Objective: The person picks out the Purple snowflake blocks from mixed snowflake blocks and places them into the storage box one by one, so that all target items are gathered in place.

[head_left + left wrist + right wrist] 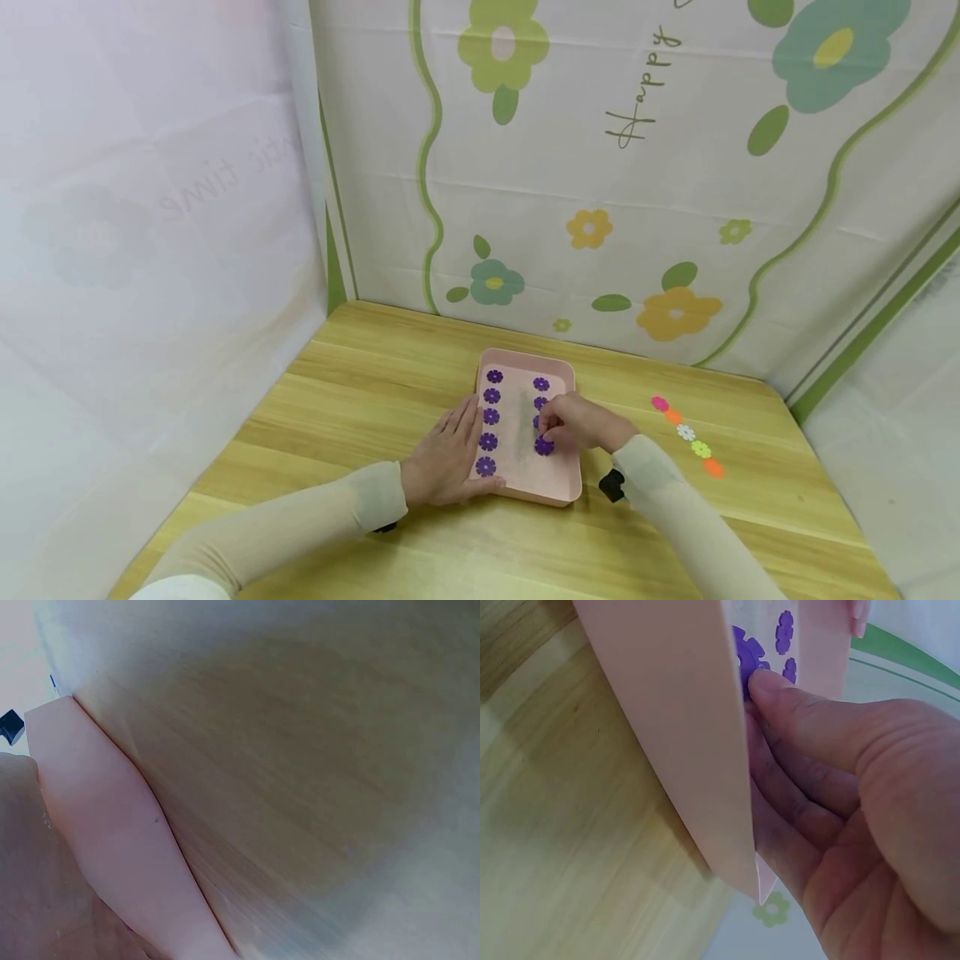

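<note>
A pink rectangular tray (pixel 517 479) lies on the wooden table with purple flower-shaped pieces in two columns. The left column (pixel 488 442) holds several pieces along the tray's left side. My left hand (pixel 446 458) rests against that side, fingers straight, with the thumb over the near left corner. At the right column, my right hand (pixel 576 421) pinches a purple flower piece (pixel 751 656) low in the tray. Its thumb (pixel 776 686) presses the petals in the right wrist view. The hand partly covers the pieces just beyond. In the left wrist view the tray wall (pixel 112 810) shows beside the hand.
To the right of the tray, a slanting row of flower pieces lies on the table: pink (pixel 660 403), orange (pixel 673 417), white (pixel 686 432), yellow-green (pixel 701 449) and another orange one (pixel 714 468). A flower-printed cloth (pixel 525 192) hangs behind the table.
</note>
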`<state>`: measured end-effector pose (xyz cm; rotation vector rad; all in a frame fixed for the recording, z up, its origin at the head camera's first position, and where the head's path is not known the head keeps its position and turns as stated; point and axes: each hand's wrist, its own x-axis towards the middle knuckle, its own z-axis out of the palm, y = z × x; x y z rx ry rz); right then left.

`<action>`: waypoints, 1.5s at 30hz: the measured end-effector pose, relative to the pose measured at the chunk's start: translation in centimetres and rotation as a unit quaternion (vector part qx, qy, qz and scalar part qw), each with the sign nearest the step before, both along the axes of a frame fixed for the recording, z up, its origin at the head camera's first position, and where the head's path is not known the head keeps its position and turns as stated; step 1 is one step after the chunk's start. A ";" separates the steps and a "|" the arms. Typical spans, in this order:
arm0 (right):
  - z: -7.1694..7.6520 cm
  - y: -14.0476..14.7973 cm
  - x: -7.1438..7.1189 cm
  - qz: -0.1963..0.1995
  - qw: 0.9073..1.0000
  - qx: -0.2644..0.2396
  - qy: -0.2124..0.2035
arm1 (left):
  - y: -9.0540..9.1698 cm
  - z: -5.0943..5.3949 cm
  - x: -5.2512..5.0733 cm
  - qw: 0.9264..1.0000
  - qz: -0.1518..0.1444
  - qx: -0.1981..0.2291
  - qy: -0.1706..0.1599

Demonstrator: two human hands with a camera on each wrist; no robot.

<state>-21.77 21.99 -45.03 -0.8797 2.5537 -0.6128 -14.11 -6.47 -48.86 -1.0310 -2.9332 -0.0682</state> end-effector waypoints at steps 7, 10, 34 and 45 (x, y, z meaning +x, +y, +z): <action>-0.1 -0.5 0.1 0.000 1.000 0.024 0.016 | 0.0 0.2 0.1 1.000 0.004 -0.007 -0.003; -0.1 -0.7 0.2 0.003 0.999 0.029 0.018 | 0.0 0.3 0.1 1.000 0.004 -0.007 -0.004; 4.5 6.3 1.6 -0.019 0.993 0.060 0.097 | -0.1 0.2 0.0 1.000 0.001 -0.002 -0.006; 3.1 12.1 3.5 -0.056 0.993 0.062 0.083 | -0.1 0.4 0.1 1.000 -0.002 0.000 -0.005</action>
